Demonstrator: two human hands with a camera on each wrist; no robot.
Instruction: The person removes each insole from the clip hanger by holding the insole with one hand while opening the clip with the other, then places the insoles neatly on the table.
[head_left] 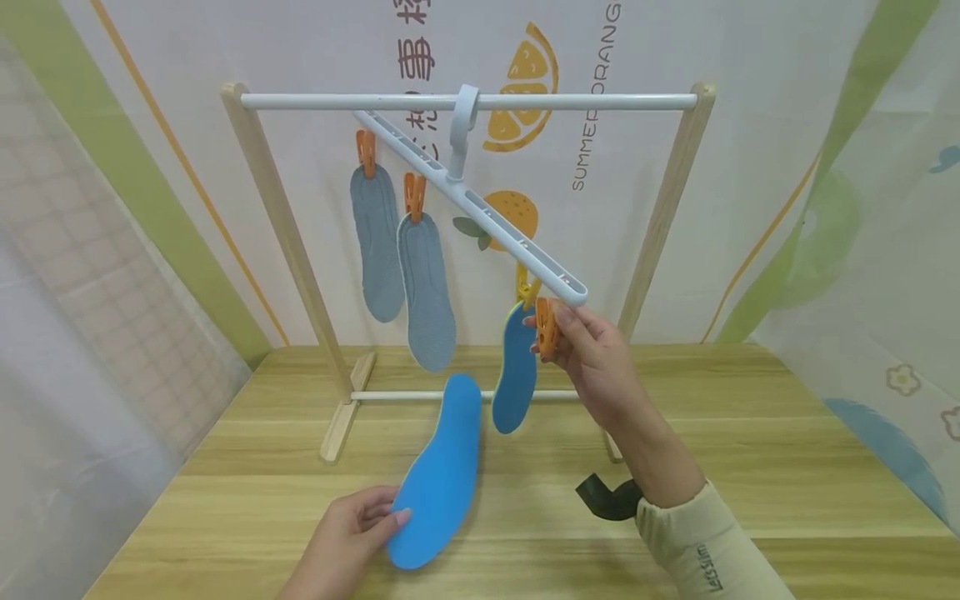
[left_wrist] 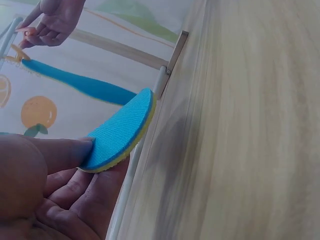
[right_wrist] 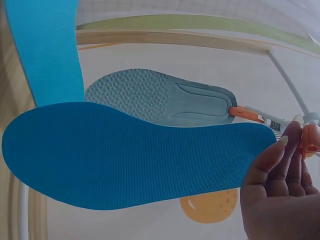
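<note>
My left hand [head_left: 352,533] pinches a blue insole [head_left: 442,475] by its lower end, thumb on the blue face and fingers behind; its yellow edge shows in the left wrist view. Up at the low end of the white hanger bar [head_left: 517,242], my right hand [head_left: 596,358] holds an orange clothespin [head_left: 547,328] between thumb and fingers. Just left of that hand, a second blue insole [head_left: 516,371] hangs from a yellow clothespin [head_left: 524,287]. Two grey insoles [head_left: 377,242] [head_left: 427,292] hang from orange clothespins [head_left: 365,153] [head_left: 414,197] farther along the bar.
The hanger hooks over the white top rail [head_left: 322,102] of a wood-sided rack [head_left: 288,225]. A black curved tube-like object [head_left: 609,498] lies on the wooden table [head_left: 247,500] beside the right sleeve. Behind the rack hangs a printed cloth [head_left: 660,50].
</note>
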